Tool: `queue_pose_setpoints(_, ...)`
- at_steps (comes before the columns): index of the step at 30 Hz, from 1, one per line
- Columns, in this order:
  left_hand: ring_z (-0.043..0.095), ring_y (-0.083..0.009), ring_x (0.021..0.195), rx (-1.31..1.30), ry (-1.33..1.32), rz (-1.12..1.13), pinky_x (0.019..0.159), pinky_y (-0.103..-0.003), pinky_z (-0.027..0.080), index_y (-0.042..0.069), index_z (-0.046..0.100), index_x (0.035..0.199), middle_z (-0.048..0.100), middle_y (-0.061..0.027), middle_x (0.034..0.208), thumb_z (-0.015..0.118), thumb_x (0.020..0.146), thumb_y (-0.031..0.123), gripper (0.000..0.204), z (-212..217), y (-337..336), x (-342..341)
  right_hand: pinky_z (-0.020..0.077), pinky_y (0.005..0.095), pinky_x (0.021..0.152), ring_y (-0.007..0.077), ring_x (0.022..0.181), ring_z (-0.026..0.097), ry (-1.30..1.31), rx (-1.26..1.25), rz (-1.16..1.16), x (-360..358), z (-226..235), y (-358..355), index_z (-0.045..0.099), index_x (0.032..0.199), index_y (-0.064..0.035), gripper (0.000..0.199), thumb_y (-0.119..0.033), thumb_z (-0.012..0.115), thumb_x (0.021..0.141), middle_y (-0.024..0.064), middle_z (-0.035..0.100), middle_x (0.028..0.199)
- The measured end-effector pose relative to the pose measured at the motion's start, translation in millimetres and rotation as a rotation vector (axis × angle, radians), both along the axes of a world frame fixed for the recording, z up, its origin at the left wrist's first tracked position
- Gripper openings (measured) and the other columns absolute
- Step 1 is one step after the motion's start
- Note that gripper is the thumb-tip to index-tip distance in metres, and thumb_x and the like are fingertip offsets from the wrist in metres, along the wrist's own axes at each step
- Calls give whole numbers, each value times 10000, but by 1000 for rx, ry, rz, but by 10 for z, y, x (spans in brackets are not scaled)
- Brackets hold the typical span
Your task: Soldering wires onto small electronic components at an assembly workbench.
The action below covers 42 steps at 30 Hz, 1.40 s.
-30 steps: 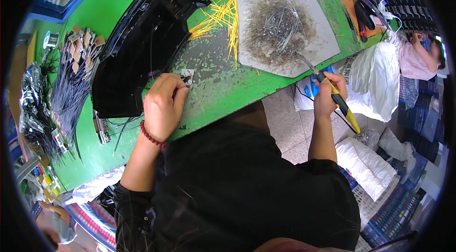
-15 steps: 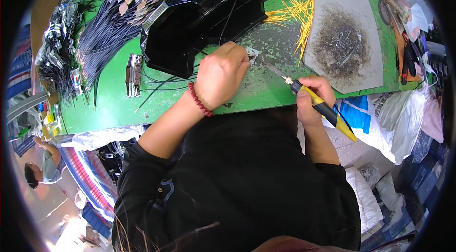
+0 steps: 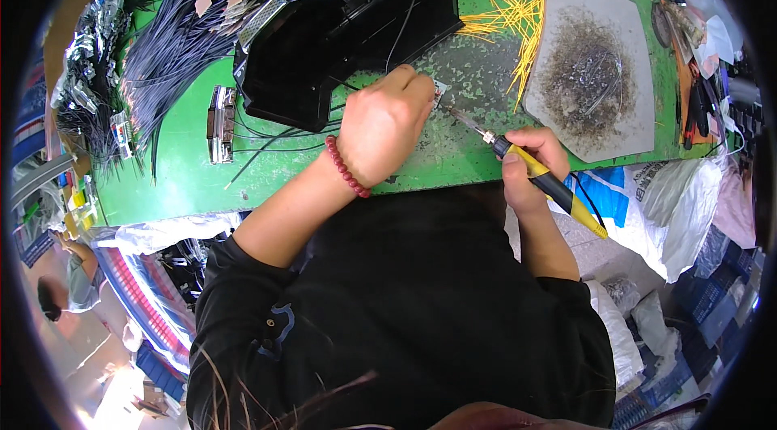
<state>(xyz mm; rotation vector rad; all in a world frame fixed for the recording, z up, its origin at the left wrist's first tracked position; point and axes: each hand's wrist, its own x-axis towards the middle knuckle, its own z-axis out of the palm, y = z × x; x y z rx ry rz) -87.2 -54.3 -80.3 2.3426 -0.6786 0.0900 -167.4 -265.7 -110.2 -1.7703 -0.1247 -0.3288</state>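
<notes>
Yellow-and-black, one pen-shaped soldering iron is clamped in the right hand, its tip near one small white board over the green tabletop. The left hand bunches its fingers together at that board; whether they grip it is hidden. One black plastic shell, cut off above, has one thin dark wire visible inside. Beyond lie one stained grey slab and yellow wires too tangled to count.
</notes>
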Motion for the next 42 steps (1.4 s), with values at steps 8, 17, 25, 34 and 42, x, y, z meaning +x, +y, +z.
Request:
queue_pose_setpoints(8,604,-301,674,10,-22,11,561,-366,491,61,582,794,578,-85,802,670,757,30,100,-14,-7,-11,372,216,559,73,605,476,66,-31,19,14,75,31,568,897,12,259,-214,670,824,21,550,707)
queue_pose_setpoints(17,607,-302,679,20,-22,1,570,-363,496,56,581,795,579,-90,802,670,754,22,104,-22,4,-9,395,222,558,82,613,496,125,-57,36,39,143,59,569,898,17,240,-188,659,813,31,557,718)
queue_pose_setpoints(25,608,-301,678,23,-40,-3,565,-362,496,54,580,792,580,-88,801,667,758,26,97,-22,-3,-3,383,213,530,60,584,485,30,85,-47,6,-30,25,605,878,12,258,-217,693,797,16,569,692)
queue_pose_setpoints(34,609,-296,664,44,-87,-2,565,-359,501,49,580,800,579,-95,796,665,756,24,99,-46,-32,-11,388,212,505,66,547,495,-4,23,-36,20,8,28,610,864,10,209,-166,682,777,29,580,672)
queue_pose_setpoints(42,612,-293,669,71,-108,-17,568,-357,504,42,581,811,580,-100,802,670,758,24,105,-63,-27,-18,384,223,554,79,605,493,48,-51,12,12,73,54,571,895,18,268,-220,671,820,35,562,709)
